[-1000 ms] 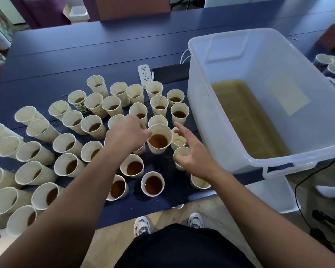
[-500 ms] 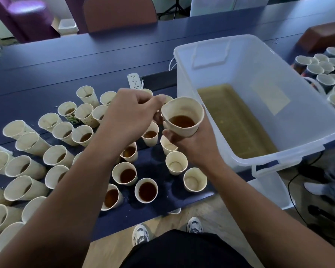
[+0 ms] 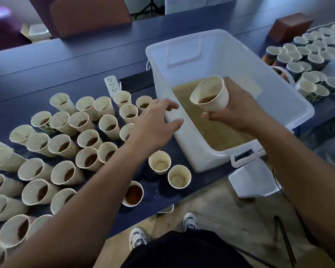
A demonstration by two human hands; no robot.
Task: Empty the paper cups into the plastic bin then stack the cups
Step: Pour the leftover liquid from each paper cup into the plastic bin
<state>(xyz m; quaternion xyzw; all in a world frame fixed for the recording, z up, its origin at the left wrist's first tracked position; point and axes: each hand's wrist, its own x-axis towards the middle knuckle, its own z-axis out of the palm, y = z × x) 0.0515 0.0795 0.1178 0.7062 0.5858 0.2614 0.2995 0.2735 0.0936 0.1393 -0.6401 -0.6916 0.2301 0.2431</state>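
Two shoes [image 3: 190,222] show on the wooden floor at the near edge, below the person's dark clothing. Just beyond, on the dark blue table [image 3: 66,60], a full cup of brown liquid [image 3: 133,193] stands upright, and past it two empty cups [image 3: 159,164] stand side by side near the bin's near corner. To the left, a large crowd of paper cups [image 3: 62,146] covers the table, most of them holding a little brown liquid.

The left hand [image 3: 153,122] reaches across this crowd with nothing in it, its fingers loosely spread and its fingertips at the near left wall of the plastic bin [image 3: 191,151]; whether they touch the rim cannot be told. The right hand [image 3: 238,111] is over the bin, its fingers and thumb curled round the held cup [image 3: 210,95], which is tilted toward the left with its mouth over the inside of the bin. Brown liquid lies low against the cup's lower lip. The bin is translucent white and stands on the table's right part, its near handle jutting over the table edge; a shallow layer of yellow-brown liquid [image 3: 211,128] covers its floor.

Farther off, a white power strip [image 3: 112,86] lies on the table left of the bin. At the far right stands a group of dark-sided cups [image 3: 302,60], with a brown box [image 3: 290,26] behind them. A brown chair back [image 3: 89,14] rises beyond the table.
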